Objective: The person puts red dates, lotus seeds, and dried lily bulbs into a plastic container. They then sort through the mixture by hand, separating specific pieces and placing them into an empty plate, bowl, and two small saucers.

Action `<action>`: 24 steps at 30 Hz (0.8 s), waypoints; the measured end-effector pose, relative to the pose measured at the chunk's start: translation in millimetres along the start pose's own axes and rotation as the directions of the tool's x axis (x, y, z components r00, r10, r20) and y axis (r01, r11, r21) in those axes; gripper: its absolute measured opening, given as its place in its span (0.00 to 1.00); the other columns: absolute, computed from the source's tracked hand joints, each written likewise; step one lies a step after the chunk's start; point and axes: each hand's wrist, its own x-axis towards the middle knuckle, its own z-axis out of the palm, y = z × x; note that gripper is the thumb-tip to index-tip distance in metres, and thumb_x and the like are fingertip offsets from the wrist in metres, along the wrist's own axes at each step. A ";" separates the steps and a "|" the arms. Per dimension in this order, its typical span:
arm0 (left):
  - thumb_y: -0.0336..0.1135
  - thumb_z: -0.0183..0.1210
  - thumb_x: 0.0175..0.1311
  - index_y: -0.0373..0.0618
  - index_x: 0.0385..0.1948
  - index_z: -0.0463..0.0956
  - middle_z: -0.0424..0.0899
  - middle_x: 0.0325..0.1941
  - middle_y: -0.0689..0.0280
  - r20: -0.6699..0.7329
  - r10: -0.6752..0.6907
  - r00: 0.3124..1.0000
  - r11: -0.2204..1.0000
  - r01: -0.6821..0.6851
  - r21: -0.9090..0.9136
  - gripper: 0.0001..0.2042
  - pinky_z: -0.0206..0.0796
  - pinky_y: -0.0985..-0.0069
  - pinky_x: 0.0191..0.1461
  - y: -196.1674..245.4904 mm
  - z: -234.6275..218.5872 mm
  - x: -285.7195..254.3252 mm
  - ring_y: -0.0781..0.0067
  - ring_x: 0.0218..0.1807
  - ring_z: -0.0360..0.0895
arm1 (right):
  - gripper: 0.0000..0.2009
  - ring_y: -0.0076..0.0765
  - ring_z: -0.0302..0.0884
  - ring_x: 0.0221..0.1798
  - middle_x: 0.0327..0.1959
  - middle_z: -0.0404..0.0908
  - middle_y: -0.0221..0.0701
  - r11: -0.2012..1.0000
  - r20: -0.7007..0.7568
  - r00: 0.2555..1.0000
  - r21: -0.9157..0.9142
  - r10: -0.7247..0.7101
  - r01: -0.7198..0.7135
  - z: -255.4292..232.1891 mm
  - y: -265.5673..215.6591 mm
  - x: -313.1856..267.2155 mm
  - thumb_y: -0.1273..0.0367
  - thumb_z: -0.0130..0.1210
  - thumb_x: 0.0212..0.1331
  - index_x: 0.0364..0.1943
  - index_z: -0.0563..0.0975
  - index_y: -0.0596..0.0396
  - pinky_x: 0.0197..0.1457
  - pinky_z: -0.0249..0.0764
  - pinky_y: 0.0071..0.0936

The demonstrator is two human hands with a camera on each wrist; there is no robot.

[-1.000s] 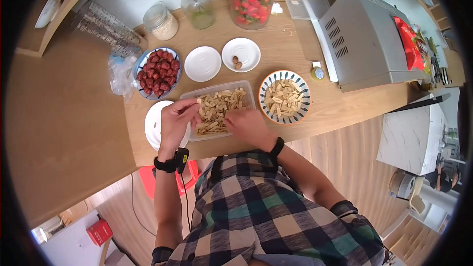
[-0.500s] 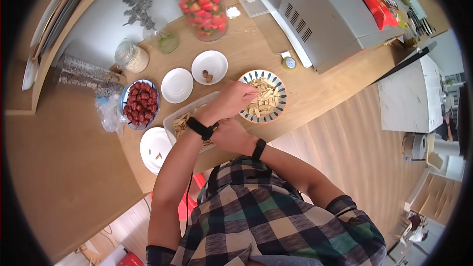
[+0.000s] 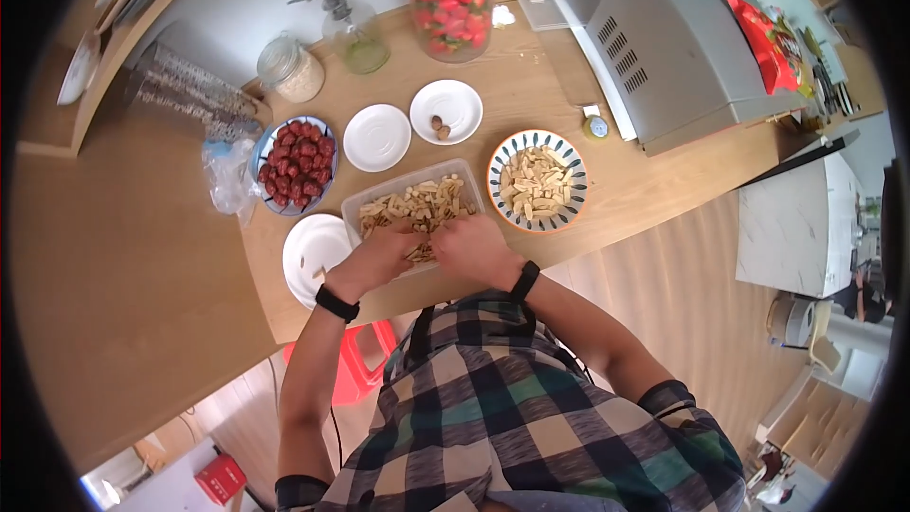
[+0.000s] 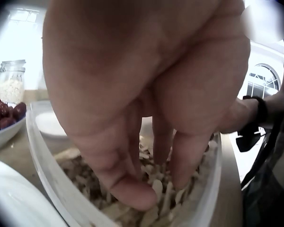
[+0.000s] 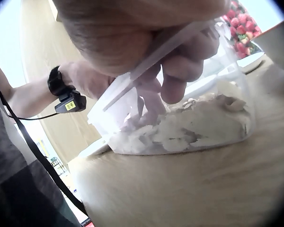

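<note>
Pale dried slices (image 3: 431, 199) fill much of a clear plastic tub (image 3: 398, 178) near the counter's front edge. My left hand (image 3: 379, 256) reaches down into its near side. In the left wrist view, that hand's thumb and fingers stand apart, pointing down, with the thumb tip touching slices (image 4: 151, 215). My right hand (image 3: 474, 248) is at the tub's near right corner, its fingers bent over the wall inside. The right wrist view shows those fingers partly behind the translucent wall (image 5: 118, 101); I cannot tell whether they pinch a slice.
Right of the tub stands a patterned bowl (image 3: 576, 156) of similar slices. A white plate (image 3: 308, 237) with a few small pieces lies left. Behind are a bowl of red dates (image 3: 299, 161), two white dishes, a jar (image 3: 294, 71), strawberries (image 3: 450, 5) and a grey appliance (image 3: 664, 47).
My left hand went from above the tub across to the patterned bowl, then came back down into the tub. The right hand has stayed at the tub.
</note>
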 end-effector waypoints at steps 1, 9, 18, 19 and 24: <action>0.24 0.61 0.57 0.42 0.42 0.82 0.77 0.45 0.56 0.013 0.000 1.000 0.999 0.000 0.051 0.11 0.71 0.60 0.51 -1.4 5.5 0.4 0.51 0.49 0.78 | 0.06 0.44 0.86 0.32 0.25 0.85 0.37 1.000 0.014 1.000 -0.005 -0.012 0.012 0.1 0.5 0.1 0.67 0.58 0.48 0.22 0.82 0.52 0.37 0.80 0.41; 0.26 0.61 0.59 0.41 0.40 0.84 0.81 0.40 0.55 0.041 -0.002 0.999 0.977 -0.006 0.211 0.09 0.72 0.59 0.49 -22.2 5.0 -3.1 0.49 0.45 0.80 | 0.07 0.45 0.82 0.27 0.22 0.81 0.34 0.999 -0.129 0.992 0.033 -0.005 0.010 3.2 0.7 -0.7 0.68 0.57 0.53 0.20 0.79 0.50 0.31 0.75 0.45; 0.25 0.59 0.60 0.35 0.37 0.83 0.84 0.34 0.49 -0.241 -0.086 0.967 0.986 0.048 -0.158 0.07 0.74 0.62 0.45 -16.9 -11.9 -13.1 0.49 0.40 0.83 | 0.08 0.47 0.84 0.31 0.25 0.84 0.38 0.996 -0.038 0.995 0.034 0.090 -0.088 -7.1 -8.0 3.2 0.68 0.57 0.50 0.18 0.81 0.52 0.38 0.77 0.45; 0.25 0.59 0.60 0.34 0.36 0.83 0.83 0.32 0.50 -0.297 -0.114 0.948 0.974 0.048 -0.220 0.07 0.74 0.63 0.42 -17.4 -11.7 -14.2 0.52 0.37 0.84 | 0.08 0.47 0.84 0.31 0.25 0.84 0.38 0.995 -0.038 0.995 0.029 0.096 -0.095 -6.7 -8.5 3.6 0.68 0.57 0.50 0.18 0.81 0.52 0.38 0.77 0.45; 0.24 0.58 0.67 0.31 0.41 0.82 0.85 0.28 0.63 -0.257 -0.281 0.925 0.843 0.110 -0.526 0.07 0.73 0.78 0.32 -18.1 -13.5 -21.2 0.78 0.29 0.83 | 0.09 0.51 0.83 0.31 0.25 0.84 0.40 0.982 -0.026 0.982 -0.030 0.187 -0.188 -12.4 -18.3 6.4 0.67 0.56 0.53 0.20 0.83 0.52 0.42 0.76 0.47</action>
